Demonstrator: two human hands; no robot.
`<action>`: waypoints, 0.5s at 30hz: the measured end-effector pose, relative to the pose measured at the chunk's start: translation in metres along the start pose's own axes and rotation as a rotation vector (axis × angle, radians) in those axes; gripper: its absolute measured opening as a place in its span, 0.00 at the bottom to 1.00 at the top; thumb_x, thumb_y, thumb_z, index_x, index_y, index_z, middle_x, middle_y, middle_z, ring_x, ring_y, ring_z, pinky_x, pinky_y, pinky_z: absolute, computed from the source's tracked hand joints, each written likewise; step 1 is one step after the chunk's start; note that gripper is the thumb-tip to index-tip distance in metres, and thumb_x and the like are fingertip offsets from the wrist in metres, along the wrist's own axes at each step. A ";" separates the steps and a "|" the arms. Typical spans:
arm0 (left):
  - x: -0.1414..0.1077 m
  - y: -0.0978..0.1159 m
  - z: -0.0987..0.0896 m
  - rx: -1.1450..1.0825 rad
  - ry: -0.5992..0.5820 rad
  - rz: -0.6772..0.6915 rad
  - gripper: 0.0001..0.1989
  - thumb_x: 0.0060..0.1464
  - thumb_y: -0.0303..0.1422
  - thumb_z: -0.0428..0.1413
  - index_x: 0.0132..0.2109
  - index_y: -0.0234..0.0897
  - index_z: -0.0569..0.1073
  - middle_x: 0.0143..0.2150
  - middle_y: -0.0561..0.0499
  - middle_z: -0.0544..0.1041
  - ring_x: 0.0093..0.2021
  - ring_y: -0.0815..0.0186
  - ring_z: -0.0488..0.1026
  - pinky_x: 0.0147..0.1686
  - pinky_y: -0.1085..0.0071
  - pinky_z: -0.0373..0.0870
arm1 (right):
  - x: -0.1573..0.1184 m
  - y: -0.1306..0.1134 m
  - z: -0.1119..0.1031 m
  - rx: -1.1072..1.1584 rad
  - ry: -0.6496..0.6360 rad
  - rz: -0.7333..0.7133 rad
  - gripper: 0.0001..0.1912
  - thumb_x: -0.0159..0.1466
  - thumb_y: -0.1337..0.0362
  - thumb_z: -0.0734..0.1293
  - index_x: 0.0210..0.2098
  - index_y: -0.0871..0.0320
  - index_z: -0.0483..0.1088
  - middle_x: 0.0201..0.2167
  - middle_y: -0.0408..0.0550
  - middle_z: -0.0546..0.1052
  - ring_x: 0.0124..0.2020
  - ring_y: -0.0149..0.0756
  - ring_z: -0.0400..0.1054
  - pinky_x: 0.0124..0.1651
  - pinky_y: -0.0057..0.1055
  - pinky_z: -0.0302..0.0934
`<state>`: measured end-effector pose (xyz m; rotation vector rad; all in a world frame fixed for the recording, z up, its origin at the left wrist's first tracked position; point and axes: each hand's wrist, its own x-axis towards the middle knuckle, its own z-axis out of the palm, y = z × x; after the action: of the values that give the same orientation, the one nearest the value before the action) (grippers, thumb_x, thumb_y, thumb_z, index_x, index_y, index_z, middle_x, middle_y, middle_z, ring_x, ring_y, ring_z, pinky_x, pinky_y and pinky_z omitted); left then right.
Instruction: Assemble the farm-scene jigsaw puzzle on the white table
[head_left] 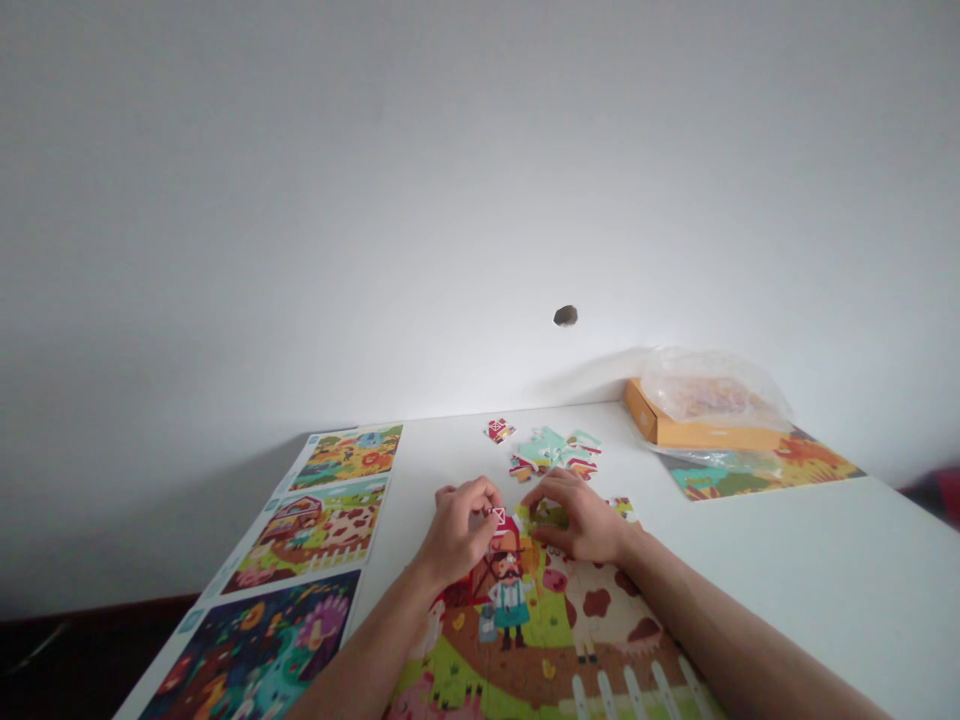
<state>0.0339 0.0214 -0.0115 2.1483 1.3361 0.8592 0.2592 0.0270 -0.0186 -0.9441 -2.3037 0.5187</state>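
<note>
A farm jigsaw puzzle (555,620), largely joined, lies flat in front of me, showing a farmer, a spotted cow and a white fence. At its upper edge, my left hand (461,525) is closed, with thumb and forefinger on a red puzzle piece (499,517) marked with a white crossed window. My right hand (576,515) rests just to the right, over the same edge. Its thumb and forefinger are curved and apart, and I see nothing between them. Beyond the hands is a small heap of loose pieces (553,447), with a red barn piece (498,430) lying apart to its left.
Along the left table edge lies a sheet with three printed pictures (304,535). At the back right, an orange box (712,436) with a clear plastic bag (716,385) on it stands partly on a colourful picture (772,470). A white wall (480,250) rises behind the table.
</note>
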 end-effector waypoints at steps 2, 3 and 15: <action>0.000 0.000 0.000 0.017 -0.004 0.004 0.08 0.49 0.33 0.49 0.34 0.39 0.73 0.29 0.52 0.77 0.34 0.61 0.74 0.47 0.64 0.64 | 0.000 0.000 0.000 0.006 0.002 -0.004 0.16 0.55 0.66 0.71 0.43 0.55 0.71 0.40 0.47 0.75 0.45 0.40 0.66 0.49 0.36 0.58; 0.000 0.000 0.000 0.021 -0.007 0.007 0.09 0.49 0.33 0.49 0.35 0.39 0.73 0.29 0.52 0.77 0.35 0.61 0.74 0.47 0.63 0.63 | 0.000 0.000 0.000 0.008 0.003 -0.004 0.16 0.55 0.66 0.71 0.43 0.55 0.71 0.40 0.47 0.75 0.45 0.40 0.66 0.49 0.36 0.58; -0.002 0.002 0.004 0.215 -0.010 0.026 0.07 0.48 0.30 0.52 0.35 0.41 0.72 0.38 0.52 0.77 0.45 0.58 0.69 0.49 0.58 0.56 | 0.001 0.004 0.004 -0.043 0.005 -0.016 0.16 0.55 0.64 0.72 0.43 0.55 0.72 0.41 0.48 0.74 0.46 0.42 0.64 0.50 0.39 0.57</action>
<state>0.0372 0.0187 -0.0133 2.3335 1.4567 0.7429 0.2585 0.0297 -0.0232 -0.9449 -2.3247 0.4619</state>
